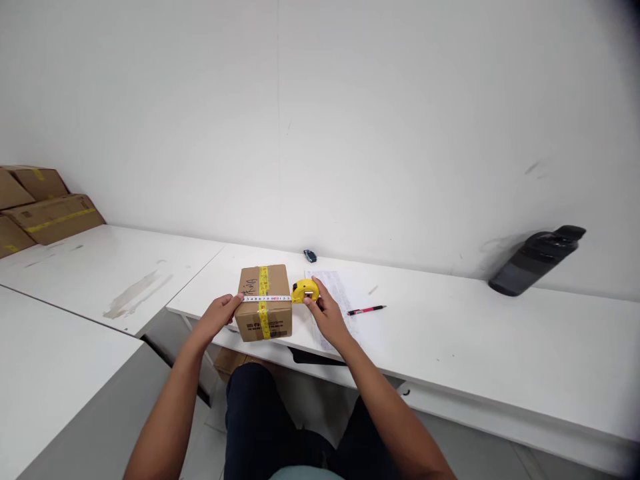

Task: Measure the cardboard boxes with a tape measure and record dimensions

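Observation:
A small cardboard box (250,315) with yellow tape over its top and front stands at the front edge of the white table. The white blade of a tape measure lies across the top of the box. In my right hand (327,313) is the yellow case of the tape measure (301,291), close to the box's right side. My left hand (220,315) pinches the blade's free end at the box's left edge. Black handwriting shows on the box top, and print on its front.
Printed paper sheets (333,283) lie right of the box, with a red and black pen (367,311) on them. A small dark object (310,256) sits by the wall. A black bottle (535,261) stands at the right. Taped cartons (55,217) are stacked far left.

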`<state>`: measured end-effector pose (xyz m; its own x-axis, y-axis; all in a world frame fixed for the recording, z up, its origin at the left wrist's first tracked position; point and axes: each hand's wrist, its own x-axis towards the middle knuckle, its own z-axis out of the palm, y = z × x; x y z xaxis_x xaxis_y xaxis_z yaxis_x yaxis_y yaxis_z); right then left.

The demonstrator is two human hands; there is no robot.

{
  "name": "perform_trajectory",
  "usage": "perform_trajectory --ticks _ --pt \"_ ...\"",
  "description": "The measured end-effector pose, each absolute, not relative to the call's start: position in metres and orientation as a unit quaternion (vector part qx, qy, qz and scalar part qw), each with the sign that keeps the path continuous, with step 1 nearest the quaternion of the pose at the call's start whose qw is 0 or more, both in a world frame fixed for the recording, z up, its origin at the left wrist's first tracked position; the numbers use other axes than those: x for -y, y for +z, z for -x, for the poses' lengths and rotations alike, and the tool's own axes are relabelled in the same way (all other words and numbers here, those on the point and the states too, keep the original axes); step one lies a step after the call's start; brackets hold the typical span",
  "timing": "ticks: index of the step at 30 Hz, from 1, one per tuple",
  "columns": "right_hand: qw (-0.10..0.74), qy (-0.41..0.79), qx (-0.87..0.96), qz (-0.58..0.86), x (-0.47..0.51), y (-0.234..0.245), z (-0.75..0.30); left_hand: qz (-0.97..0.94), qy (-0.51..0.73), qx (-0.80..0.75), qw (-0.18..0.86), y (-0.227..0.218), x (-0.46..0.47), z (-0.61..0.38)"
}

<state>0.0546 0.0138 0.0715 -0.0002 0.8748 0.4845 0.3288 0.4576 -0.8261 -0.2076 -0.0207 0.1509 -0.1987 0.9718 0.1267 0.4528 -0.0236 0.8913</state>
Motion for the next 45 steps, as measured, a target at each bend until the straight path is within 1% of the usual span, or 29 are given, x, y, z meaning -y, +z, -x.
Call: perform_trajectory --ticks 5,8,11,14,15,17,19,21,23,26,28,30,33,36,42,45 --pt "0.552 0.266 0.645 0.458 -0.001 0.084 -0.062 -0.588 0.429 -0.620 0.293 0.170 0.032 0.218" --pt "0.548 0.260 0.657 0.448 0.029 0.083 -0.069 -0.612 0.426 -0.596 0.298 0.178 0.048 0.223" --pt "0.551 0.238 0.693 0.399 0.074 0.061 -0.070 -0.622 0.422 -0.566 0.338 0.158 0.074 0.203" --pt "0.555 0.230 0.712 0.364 0.117 0.024 -0.065 -0.616 0.361 -0.539 0.448 0.107 0.103 0.155" --pt "0.552 0.244 0.706 0.371 0.127 0.013 -0.063 -0.594 0.365 -0.528 0.486 0.089 0.110 0.138" --pt "0.532 0.272 0.694 0.402 0.140 -0.004 -0.062 -0.509 0.360 -0.480 0.617 0.058 0.120 0.107" --pt "0.506 0.254 0.706 0.425 0.143 -0.010 -0.069 -0.413 0.359 -0.422 0.723 0.042 0.122 0.086" --pt "0.473 0.186 0.748 0.427 0.138 -0.004 -0.083 -0.372 0.377 -0.391 0.753 0.041 0.114 0.072" --pt "0.421 0.124 0.799 0.411 0.124 0.010 -0.101 -0.384 0.420 -0.395 0.721 0.048 0.096 0.061" --pt "0.315 0.073 0.856 0.403 0.086 0.035 -0.134 -0.427 0.466 -0.398 0.665 0.060 0.058 0.046" --pt "0.246 0.051 0.837 0.487 0.050 0.048 -0.158 -0.496 0.467 -0.395 0.616 0.061 0.031 0.036" --pt "0.158 0.051 0.744 0.647 0.010 0.056 -0.183 -0.581 0.451 -0.404 0.544 0.056 0.007 0.026" --pt "0.129 0.069 0.707 0.692 -0.037 0.057 -0.213 -0.648 0.427 -0.423 0.468 0.044 -0.019 0.012" --pt "0.162 0.094 0.712 0.677 -0.054 0.051 -0.226 -0.656 0.425 -0.430 0.452 0.033 -0.032 0.005" --pt "0.340 0.156 0.676 0.635 -0.038 0.032 -0.204 -0.648 0.437 -0.433 0.450 0.025 -0.038 0.008" --pt "0.398 0.219 0.653 0.606 -0.030 0.022 -0.188 -0.648 0.430 -0.428 0.460 0.023 -0.038 0.009"
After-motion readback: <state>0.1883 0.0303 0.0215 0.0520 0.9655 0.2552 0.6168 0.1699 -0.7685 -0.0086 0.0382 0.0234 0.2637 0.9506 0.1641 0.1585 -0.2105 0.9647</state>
